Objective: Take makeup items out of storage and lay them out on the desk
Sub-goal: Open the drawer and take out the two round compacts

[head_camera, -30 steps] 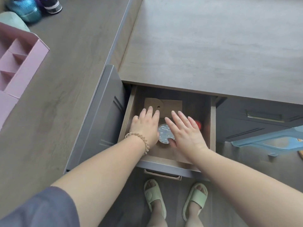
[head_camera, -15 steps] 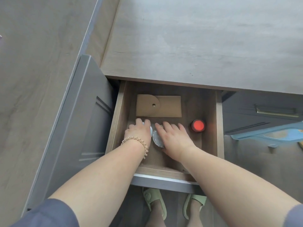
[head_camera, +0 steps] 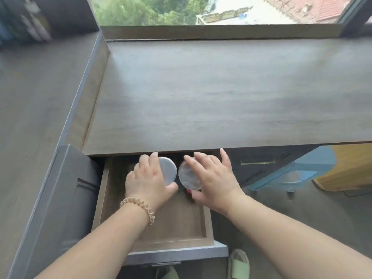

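Note:
My left hand [head_camera: 148,181] grips a round silver compact [head_camera: 168,171] and holds it above the open wooden drawer [head_camera: 104,190]. Right beside it, my right hand [head_camera: 213,179] grips a second round compact [head_camera: 188,176] with a mottled grey lid. Both compacts are lifted close to the front edge of the grey-brown desk [head_camera: 221,93]. A small red item [head_camera: 188,191] peeks out below my right hand inside the drawer; most of it is hidden.
A raised side counter [head_camera: 30,117] runs along the left, with blurred objects at its far end. A window [head_camera: 201,11] lies behind the desk. A closed drawer with a brass handle [head_camera: 257,163], a blue stool [head_camera: 298,174] and a wooden box [head_camera: 350,166] are at right.
Both hands closed on the round compacts in the drawer and lifted them up toward the desk edge. The view tilted up, so the desk and window now show.

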Tool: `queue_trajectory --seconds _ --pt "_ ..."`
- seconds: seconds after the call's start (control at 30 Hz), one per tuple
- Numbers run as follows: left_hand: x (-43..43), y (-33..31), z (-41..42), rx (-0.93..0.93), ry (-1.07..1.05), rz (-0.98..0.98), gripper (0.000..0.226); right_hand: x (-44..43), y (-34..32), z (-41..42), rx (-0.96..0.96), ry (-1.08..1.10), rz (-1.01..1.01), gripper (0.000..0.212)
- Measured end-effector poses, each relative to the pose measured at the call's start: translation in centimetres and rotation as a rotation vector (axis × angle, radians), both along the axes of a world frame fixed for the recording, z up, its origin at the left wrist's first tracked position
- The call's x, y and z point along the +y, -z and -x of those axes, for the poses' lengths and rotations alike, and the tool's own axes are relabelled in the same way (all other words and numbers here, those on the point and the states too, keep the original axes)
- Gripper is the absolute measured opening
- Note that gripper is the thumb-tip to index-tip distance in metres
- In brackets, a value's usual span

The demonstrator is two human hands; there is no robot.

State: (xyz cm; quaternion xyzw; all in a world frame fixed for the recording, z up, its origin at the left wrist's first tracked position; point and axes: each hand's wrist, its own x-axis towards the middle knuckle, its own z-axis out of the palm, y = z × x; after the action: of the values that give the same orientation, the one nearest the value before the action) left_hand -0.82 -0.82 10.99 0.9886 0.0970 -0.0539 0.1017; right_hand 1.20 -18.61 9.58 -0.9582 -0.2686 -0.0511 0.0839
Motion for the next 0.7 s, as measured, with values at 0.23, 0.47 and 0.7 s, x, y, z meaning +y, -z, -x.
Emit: queue_trajectory --seconds 0.23,0.47,0.7 --pt "-13.5 -5.8 -5.4 -0.156 0.1 0.021 0.079 -13.3 -5.7 -4.6 -0.056 0.1 -0.034 0.083" --pt "-31.3 -6.7 -12.5 -0.081 0.138 -0.056 0.078 -31.3 -8.1 -11.0 0.066 0.099 0.041 0.082" --pt "-42.4 -6.9 -18.2 -0.026 0.184 -0.111 0.06 -43.0 -8.4 -17.0 0.103 0.231 0.097 0.085"
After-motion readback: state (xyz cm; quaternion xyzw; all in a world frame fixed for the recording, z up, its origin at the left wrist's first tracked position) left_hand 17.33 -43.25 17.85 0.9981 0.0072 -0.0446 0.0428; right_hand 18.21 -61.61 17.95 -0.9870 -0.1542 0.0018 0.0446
